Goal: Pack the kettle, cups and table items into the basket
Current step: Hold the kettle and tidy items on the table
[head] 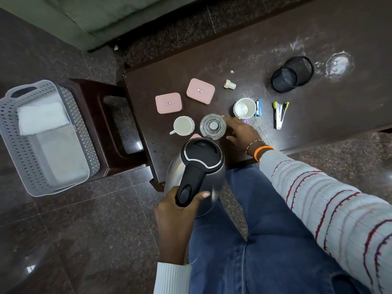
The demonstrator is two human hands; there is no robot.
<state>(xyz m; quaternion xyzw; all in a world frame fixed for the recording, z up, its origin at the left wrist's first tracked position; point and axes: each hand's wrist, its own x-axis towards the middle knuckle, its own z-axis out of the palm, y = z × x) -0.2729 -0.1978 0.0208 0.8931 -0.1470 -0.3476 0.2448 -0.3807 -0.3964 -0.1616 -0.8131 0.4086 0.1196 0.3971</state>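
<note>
My left hand [177, 211] grips the black handle of a steel kettle [199, 164], held off the table's near edge over my lap. My right hand [239, 130] reaches over the table with fingers spread; a fingertip touches the rim of the kettle's round base [212, 126]. A white cup [182, 125] with a handle stands left of the base. A second white cup [244, 108] stands to the right. The grey perforated basket [12, 132] sits on a dark stool at the left, with a white folded cloth [40, 117] inside.
Two pink lidded boxes [168, 102] [200, 90] lie behind the cups. A small cream stopper [229, 84], a blue-and-white item [258, 108], a stapler [280, 114] and a tipped black mesh pen holder [292, 73] lie further right. The dark stool [110, 124] stands between basket and table.
</note>
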